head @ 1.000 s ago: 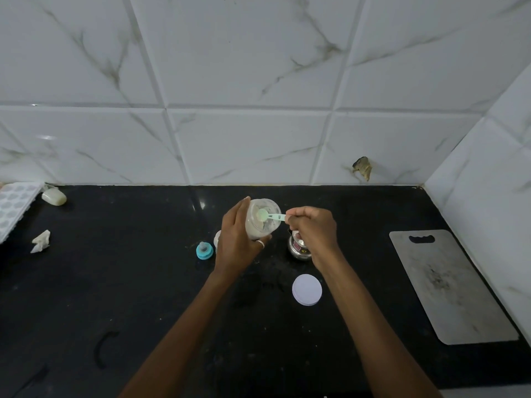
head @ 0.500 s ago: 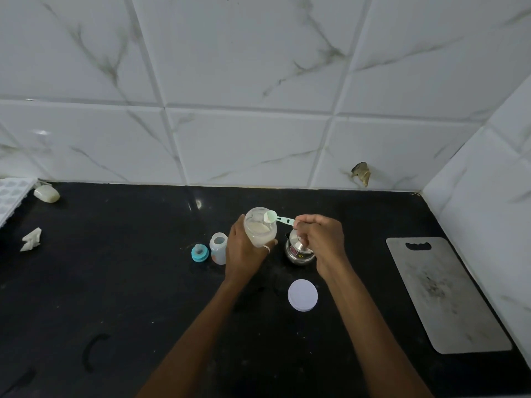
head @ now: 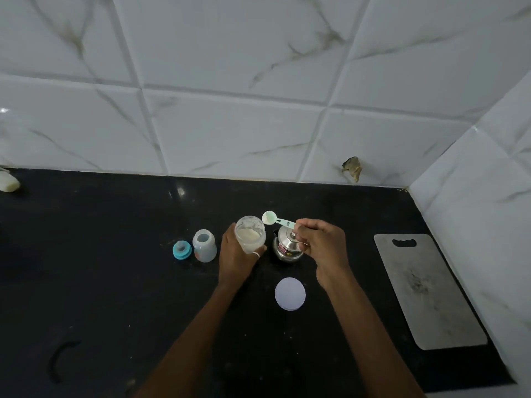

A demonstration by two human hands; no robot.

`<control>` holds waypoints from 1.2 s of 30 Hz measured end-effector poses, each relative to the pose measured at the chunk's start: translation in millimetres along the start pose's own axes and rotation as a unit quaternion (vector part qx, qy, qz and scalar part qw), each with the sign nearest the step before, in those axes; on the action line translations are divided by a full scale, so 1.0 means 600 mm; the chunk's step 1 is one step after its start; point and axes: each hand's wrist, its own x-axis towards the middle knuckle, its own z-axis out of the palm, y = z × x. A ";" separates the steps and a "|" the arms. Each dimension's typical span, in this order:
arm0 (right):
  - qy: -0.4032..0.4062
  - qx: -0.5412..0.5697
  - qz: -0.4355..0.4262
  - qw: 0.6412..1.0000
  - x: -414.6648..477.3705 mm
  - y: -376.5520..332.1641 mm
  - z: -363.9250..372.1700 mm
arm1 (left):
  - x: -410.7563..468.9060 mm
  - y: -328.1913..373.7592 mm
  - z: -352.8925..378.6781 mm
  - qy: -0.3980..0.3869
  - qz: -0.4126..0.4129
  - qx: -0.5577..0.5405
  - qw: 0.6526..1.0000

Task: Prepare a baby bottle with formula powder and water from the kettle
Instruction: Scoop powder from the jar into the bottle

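The left hand [head: 238, 255] grips the formula jar [head: 250, 235]. The right hand [head: 321, 248] pinches the scoop [head: 270, 218] by its handle, bowl just beside the jar rim. Hold the scoop level; tip it squarely over the open baby bottle [head: 204, 246], which stands just left of the jar.

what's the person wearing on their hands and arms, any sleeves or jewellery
No sleeves, gloves or wristbands show. The left hand has a pale ring on one finger. The right hand shows no ring as far as this view tells.
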 end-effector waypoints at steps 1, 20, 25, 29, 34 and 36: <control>0.001 0.000 0.001 1.000 0.000 0.000 0.000 | 0.001 -0.003 0.002 -0.003 -0.002 0.004 1.000; -0.061 0.047 -0.034 0.996 -0.017 -0.035 0.077 | 0.003 0.036 -0.178 0.076 0.043 0.030 0.996; -0.068 0.041 -0.024 0.997 -0.019 -0.025 0.098 | 0.006 -0.040 -0.199 -0.020 -0.054 -0.011 0.998; -0.068 0.034 -0.008 0.997 -0.019 -0.013 0.105 | 0.006 -0.069 -0.181 -0.045 -0.069 -0.008 0.997; -0.050 0.011 0.003 0.999 -0.021 -0.007 0.108 | 0.011 -0.079 -0.174 -0.017 -0.031 0.038 0.999; -0.045 0.008 0.006 0.999 -0.023 -0.006 0.110 | 0.011 -0.083 -0.174 -0.010 -0.016 0.055 0.998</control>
